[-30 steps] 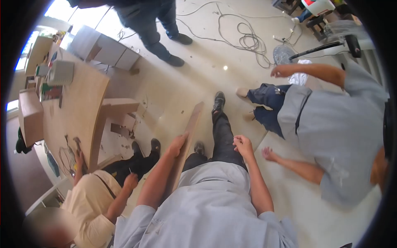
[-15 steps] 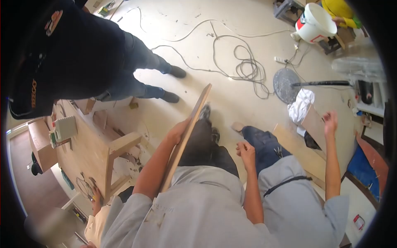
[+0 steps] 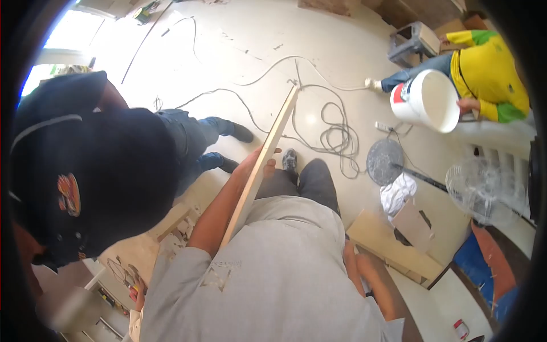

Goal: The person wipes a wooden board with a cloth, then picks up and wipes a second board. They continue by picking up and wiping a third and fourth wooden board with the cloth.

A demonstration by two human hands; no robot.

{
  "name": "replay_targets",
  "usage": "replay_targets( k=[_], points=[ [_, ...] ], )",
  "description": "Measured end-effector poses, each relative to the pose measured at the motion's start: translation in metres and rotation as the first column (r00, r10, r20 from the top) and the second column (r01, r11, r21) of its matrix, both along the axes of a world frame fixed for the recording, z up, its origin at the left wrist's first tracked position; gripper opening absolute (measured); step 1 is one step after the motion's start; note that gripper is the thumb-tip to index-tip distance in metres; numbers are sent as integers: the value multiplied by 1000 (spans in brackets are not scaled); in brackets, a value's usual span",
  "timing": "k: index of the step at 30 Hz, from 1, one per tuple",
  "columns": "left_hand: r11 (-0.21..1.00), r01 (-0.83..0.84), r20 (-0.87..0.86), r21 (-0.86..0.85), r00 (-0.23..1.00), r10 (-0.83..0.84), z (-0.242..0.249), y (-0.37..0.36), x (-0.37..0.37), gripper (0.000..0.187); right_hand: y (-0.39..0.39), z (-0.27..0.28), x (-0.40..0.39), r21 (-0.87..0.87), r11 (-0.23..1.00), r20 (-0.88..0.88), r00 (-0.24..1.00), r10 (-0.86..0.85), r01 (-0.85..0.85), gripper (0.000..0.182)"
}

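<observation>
Across the pale, glossy floor (image 3: 239, 34) at twelve o'clock trail looped cables (image 3: 333, 134), and no writing can be read, only an orange emblem (image 3: 68, 195) on the dark shirt of a person crowding nine o'clock. Left hand (image 3: 254, 165) is wrapped around the edge of a long wooden board (image 3: 268, 151) tilting up from the chest toward twelve; the right hand (image 3: 348, 251) is mostly hidden at four o'clock, grip unclear. Toward two o'clock another person holds a white bucket (image 3: 427, 100), with open floor between.

Right hand out of sight behind the torso, left hand (image 3: 254, 165) half hidden by the board (image 3: 264, 158), board's lower end lost against the shirt (image 3: 273, 273)
</observation>
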State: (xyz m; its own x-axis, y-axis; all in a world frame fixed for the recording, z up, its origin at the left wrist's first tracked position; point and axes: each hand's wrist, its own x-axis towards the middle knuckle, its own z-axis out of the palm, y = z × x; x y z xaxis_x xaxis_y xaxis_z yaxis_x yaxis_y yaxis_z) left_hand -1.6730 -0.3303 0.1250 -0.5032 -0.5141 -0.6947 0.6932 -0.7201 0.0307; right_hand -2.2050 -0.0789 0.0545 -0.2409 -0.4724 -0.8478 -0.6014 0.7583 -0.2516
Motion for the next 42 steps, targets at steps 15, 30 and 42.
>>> replay_targets(
  k=[15, 30, 42],
  points=[
    [986, -143, 783, 84, 621, 23, 38, -291, 122, 56, -654, -35, 172, -251, 954, 288, 928, 235, -163, 26],
    [993, -98, 996, 59, -64, -66, 48, -485, 337, 57, -986, 79, 612, -704, 171, -23, 262, 965, -689, 27],
    [968, 251, 928, -6, -360, 99, 59, -566, 489, 40, -998, 226, 930, -587, -661, -484, -453, 749, -467, 105]
  ],
)
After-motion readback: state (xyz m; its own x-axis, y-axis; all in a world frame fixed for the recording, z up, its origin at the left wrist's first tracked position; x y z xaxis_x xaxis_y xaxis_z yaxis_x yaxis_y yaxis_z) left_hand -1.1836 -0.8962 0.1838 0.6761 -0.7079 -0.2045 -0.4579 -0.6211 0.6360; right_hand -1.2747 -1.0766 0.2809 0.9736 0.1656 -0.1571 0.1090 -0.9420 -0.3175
